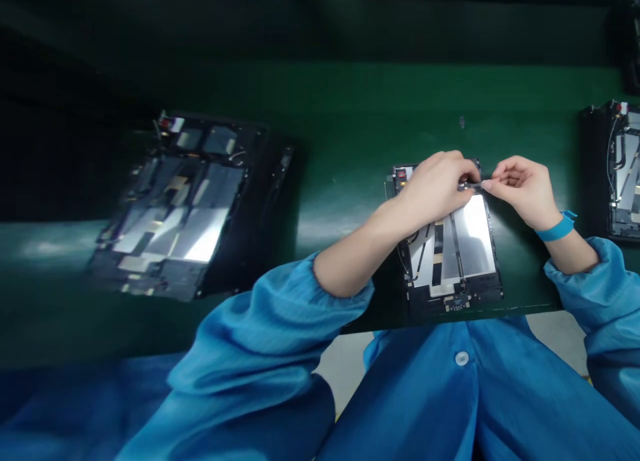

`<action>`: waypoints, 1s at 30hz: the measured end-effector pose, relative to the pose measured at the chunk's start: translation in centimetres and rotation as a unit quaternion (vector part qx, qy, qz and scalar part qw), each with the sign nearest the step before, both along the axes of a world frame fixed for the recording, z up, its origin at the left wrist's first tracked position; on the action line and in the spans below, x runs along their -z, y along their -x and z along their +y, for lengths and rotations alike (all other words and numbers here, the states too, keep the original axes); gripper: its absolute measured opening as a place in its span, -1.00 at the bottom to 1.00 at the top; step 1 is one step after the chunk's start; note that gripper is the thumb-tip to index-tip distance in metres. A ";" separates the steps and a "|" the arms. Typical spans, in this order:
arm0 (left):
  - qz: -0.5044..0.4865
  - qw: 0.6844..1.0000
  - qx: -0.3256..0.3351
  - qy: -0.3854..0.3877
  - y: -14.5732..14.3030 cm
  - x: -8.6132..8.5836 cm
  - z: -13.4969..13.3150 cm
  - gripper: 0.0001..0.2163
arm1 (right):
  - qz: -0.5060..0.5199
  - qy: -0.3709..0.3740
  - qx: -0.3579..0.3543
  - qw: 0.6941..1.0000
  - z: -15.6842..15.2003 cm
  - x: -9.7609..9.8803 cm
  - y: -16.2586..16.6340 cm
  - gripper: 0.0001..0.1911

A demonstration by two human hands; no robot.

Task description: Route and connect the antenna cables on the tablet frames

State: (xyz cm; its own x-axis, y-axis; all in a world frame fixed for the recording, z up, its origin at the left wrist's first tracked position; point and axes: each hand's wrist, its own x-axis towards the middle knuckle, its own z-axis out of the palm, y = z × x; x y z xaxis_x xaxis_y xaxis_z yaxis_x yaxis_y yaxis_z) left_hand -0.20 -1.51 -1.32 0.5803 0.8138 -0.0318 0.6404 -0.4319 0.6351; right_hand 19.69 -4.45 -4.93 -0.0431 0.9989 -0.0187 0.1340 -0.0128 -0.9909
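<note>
An opened tablet lies flat in front of me, its silvery battery panels, dark ribbon cables and small boards uncovered. Over its upper edge reaches my left hand, closed, with thumb and fingertips pinching a small thin grey strip. My right hand, wearing a blue wristband, pinches the strip's right end just beside the tablet's top right corner. What the strip is, and whether it is joined to the tablet, I cannot make out. My left hand hides part of the tablet's top.
To the left is a stack of similar opened tablets, blurred. Another stack stands at the right edge. A tiny loose piece lies beyond my hands on the green work surface. The table's front edge runs close to my body.
</note>
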 end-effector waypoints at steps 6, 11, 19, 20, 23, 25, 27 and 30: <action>-0.009 0.997 -0.069 -0.032 -0.3 0.6 -0.4 -0.84 | 0.031 -0.033 0.002 0.999 0.5 0.2 1.0 -0.64; 0.015 0.994 -0.105 -0.012 0.0 0.9 -0.8 -0.84 | -0.018 0.003 -0.043 0.999 0.8 0.6 1.2 -0.73; 0.008 0.995 -0.101 -0.023 0.1 1.3 -0.7 -0.85 | 0.000 0.038 -0.057 0.998 1.0 0.0 1.1 -0.72; 0.008 0.995 -0.101 -0.020 0.1 1.3 -0.7 -0.85 | 0.001 0.040 -0.060 0.997 1.0 0.0 1.1 -0.72; 0.014 0.995 -0.099 -0.005 0.1 1.0 -0.7 -0.84 | 0.005 0.045 -0.064 0.997 1.0 0.0 1.0 -0.70; 0.016 0.995 -0.100 -0.003 0.0 0.9 -0.7 -0.84 | 0.008 0.047 -0.064 0.997 1.0 0.1 0.9 -0.69; 0.014 0.995 -0.099 -0.009 -0.1 1.0 -0.6 -0.84 | -0.001 0.046 -0.065 0.997 1.0 -0.1 0.8 -0.70; 0.018 0.995 -0.102 -0.013 -0.4 1.2 -0.6 -0.86 | -0.035 0.032 -0.065 0.997 1.0 -0.5 0.9 -0.75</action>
State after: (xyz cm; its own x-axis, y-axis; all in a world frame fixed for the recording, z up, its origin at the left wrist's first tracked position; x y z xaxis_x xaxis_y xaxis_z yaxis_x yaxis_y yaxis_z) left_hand 0.17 -2.09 -2.55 0.4021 0.9152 -0.0274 0.7387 -0.3067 0.6002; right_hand 18.76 -3.46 -4.45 -0.1694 0.9814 -0.0906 0.2074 -0.0544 -0.9767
